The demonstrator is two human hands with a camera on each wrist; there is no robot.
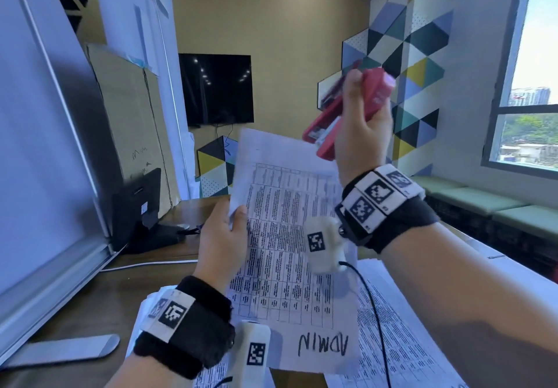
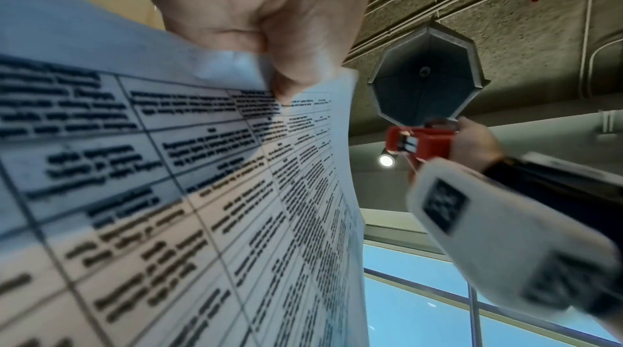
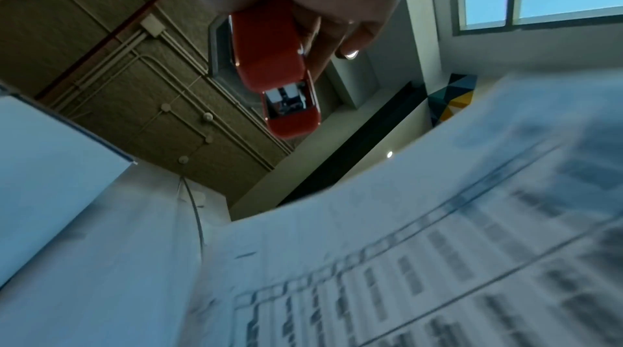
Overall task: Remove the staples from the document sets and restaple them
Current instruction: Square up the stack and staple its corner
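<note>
1. Left hand [image 1: 222, 236]: raised over the bench [image 1: 99, 300], fingers and thumb pinching the left edge of a printed document set [image 1: 283, 236], thumb on the front sheet.
2. Document set: lifted clear of the bench, tilted up and away, covered in table grid text, with "ADMIN" handwritten on the near margin; seen close and blurred in the left wrist view [image 2: 168, 193] and along the lower part of the right wrist view [image 3: 404, 259].
3. Right hand [image 1: 362, 134]: held up beyond the top right corner of the document set, fingers clenched around a red stapler [image 1: 329, 134].
4. Red stapler: in the air, nose pointing down-left toward the upper right corner of the sheets, close to the paper; contact with it cannot be told. Mouth visible in the wrist views [image 2: 418, 143] [image 3: 279, 78].
5. More printed sheets [image 1: 422, 312]: lying flat on the bench beneath and right of the lifted set.
6. Black cable [image 1: 374, 306]: trailing from the right wrist device across those sheets.
7. Dark monitor stand [image 1: 139, 209]: on the bench at the left, well apart from the hands.
</note>
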